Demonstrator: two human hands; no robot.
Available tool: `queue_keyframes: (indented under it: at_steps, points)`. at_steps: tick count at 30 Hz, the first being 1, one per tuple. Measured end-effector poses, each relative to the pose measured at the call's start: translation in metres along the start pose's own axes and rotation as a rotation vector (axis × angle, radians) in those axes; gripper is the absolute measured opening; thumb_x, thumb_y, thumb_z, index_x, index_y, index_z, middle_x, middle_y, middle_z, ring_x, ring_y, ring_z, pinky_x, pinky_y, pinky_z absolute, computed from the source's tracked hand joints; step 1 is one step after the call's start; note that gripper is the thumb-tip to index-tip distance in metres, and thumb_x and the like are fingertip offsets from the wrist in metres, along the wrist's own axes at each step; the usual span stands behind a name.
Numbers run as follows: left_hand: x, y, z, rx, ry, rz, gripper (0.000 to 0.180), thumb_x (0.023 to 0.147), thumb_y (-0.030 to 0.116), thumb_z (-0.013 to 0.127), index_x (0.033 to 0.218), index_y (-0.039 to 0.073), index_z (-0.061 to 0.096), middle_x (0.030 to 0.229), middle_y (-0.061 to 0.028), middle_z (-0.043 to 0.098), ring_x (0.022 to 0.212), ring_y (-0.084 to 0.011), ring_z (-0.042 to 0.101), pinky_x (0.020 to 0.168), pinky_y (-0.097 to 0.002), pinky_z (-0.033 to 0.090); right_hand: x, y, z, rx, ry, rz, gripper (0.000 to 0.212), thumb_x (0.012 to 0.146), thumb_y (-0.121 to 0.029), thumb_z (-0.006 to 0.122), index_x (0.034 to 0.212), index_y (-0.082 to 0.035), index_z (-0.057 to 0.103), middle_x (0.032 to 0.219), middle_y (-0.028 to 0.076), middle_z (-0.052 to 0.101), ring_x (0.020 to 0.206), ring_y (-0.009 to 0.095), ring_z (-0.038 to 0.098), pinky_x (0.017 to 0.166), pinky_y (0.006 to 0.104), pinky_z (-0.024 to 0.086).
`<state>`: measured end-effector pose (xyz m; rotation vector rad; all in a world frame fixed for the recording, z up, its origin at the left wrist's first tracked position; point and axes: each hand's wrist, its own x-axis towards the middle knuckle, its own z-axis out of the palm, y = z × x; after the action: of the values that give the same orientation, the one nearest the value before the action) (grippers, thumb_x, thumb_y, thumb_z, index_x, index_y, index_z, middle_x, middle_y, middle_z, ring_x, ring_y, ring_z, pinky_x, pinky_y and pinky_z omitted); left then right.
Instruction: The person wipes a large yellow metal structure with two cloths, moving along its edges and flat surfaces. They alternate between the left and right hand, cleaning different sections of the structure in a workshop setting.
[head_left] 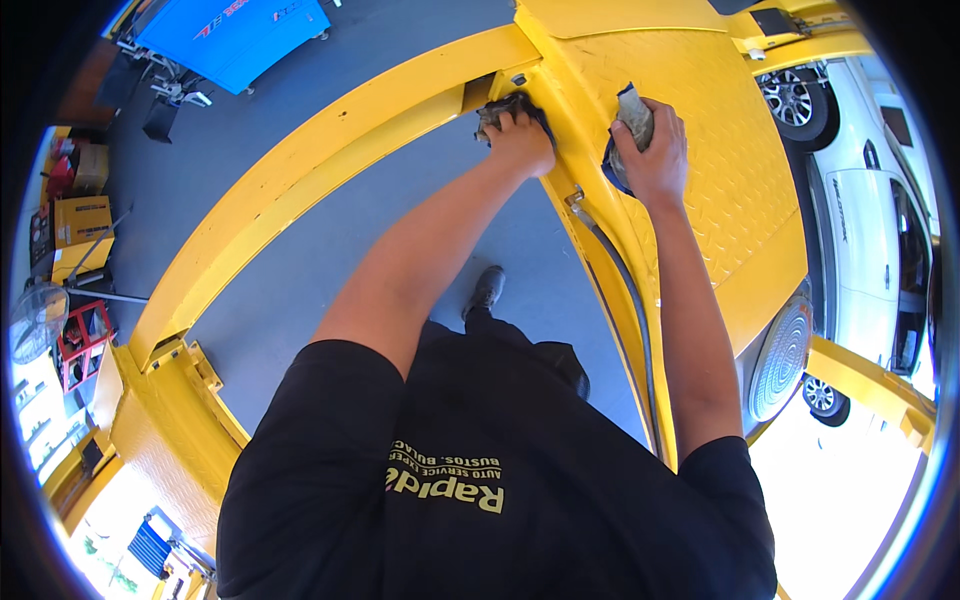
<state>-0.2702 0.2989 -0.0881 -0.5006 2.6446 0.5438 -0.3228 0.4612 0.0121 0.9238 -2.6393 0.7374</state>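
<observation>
My left hand [524, 147] presses a crumpled, dirty grey-and-dark rag [492, 116] into the inner corner where a yellow crossbeam [330, 130] meets a yellow lift runway. Its fingers are bent over the cloth. My right hand [660, 158] grips a bunched grey rag [632, 112] with dark blue edges, close to the raised edge of the yellow tread-plate runway [720, 130]. The thumb and fingers wrap round it, and part of the cloth sticks out past them. Whether this rag touches the metal I cannot tell.
A dark hose [625, 270] runs along the runway's inner side from a metal fitting. At the right stands a white vehicle [860, 230], with a round turn plate [782, 360] nearer. A blue cabinet [235, 40] is far left; a fan [40, 318] and boxes [82, 222] stand left.
</observation>
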Motion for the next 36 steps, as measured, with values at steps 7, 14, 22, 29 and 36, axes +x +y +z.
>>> queue_keyframes:
  at_steps: [7,14,22,29,36]
  points:
    - [0.012,0.002,-0.003,-0.1,-0.004,-0.075,0.051,0.093,0.029,0.052,0.138,0.007,0.059,0.156,-0.0124,0.042,0.146,-0.0441,0.027,0.112,-0.0591,0.035,0.0,0.002,0.003,-0.009,0.015,0.012,0.042,0.085,-0.034,0.071,0.117,-0.007,0.063,0.114,0.01,0.065,0.111,0.033,0.058,0.099,0.0457,0.043]
    - [0.026,-0.069,-0.016,-0.233,-0.003,0.237,0.048,0.094,0.038,0.054,0.132,0.011,0.065,0.119,-0.0202,0.07,0.109,-0.0404,0.066,0.103,-0.0442,0.05,-0.001,-0.004,0.003,0.014,0.016,0.018,0.042,0.083,-0.033,0.071,0.117,-0.01,0.064,0.113,0.008,0.065,0.113,0.03,0.057,0.098,0.0436,0.044]
    - [0.027,-0.079,0.039,-0.368,0.478,0.268,0.05,0.094,0.041,0.05,0.139,0.022,0.06,0.134,-0.0171,0.063,0.124,-0.0413,0.057,0.116,-0.0447,0.036,0.002,-0.006,0.001,0.024,-0.027,0.079,0.042,0.084,-0.035,0.07,0.117,-0.009,0.064,0.115,0.009,0.064,0.113,0.03,0.058,0.098,0.0436,0.043]
    - [0.017,-0.08,0.006,-0.349,0.143,0.258,0.048,0.093,0.018,0.059,0.141,0.018,0.058,0.129,-0.0117,0.068,0.115,-0.0338,0.064,0.101,-0.0377,0.048,0.001,-0.004,0.004,-0.006,0.052,0.012,0.04,0.085,-0.034,0.069,0.117,-0.01,0.063,0.112,0.009,0.065,0.112,0.03,0.059,0.099,0.0441,0.044]
    - [-0.056,-0.078,-0.001,-1.496,0.213,-0.169,0.035,0.098,0.011,0.053,0.131,0.008,0.063,0.111,-0.01,0.07,0.107,-0.0278,0.067,0.094,-0.0425,0.053,-0.003,-0.005,0.004,0.024,0.04,0.002,0.042,0.084,-0.036,0.068,0.117,-0.009,0.064,0.112,0.008,0.065,0.112,0.03,0.059,0.098,0.0447,0.045]
